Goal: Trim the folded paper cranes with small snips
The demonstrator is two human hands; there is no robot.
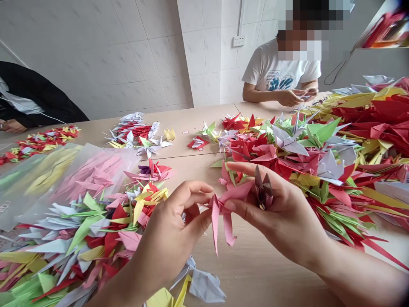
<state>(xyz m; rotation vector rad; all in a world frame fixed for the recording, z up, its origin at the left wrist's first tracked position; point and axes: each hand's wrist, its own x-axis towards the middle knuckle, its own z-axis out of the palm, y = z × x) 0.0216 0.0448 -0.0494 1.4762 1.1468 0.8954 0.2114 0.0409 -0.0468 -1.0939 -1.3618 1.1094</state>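
A pink folded paper crane [215,215] is held up in front of me between both hands. My left hand [177,228] pinches its left side with thumb and fingers. From the other side my right hand [277,224] grips it between thumb and fingers. A dark, brownish folded paper piece [263,189] is also tucked in the right hand, by the fingers. Below the hands, a pale grey paper crane [206,286] and a yellow folded piece [162,297] lie on the table [252,264].
Mixed folded cranes [76,251] lie in a pile at left, near clear bags [89,170] of sorted ones. A larger heap [319,149] covers the right side. Across the table a person [284,76] handles small paper; another person's dark sleeve [41,96] shows at far left.
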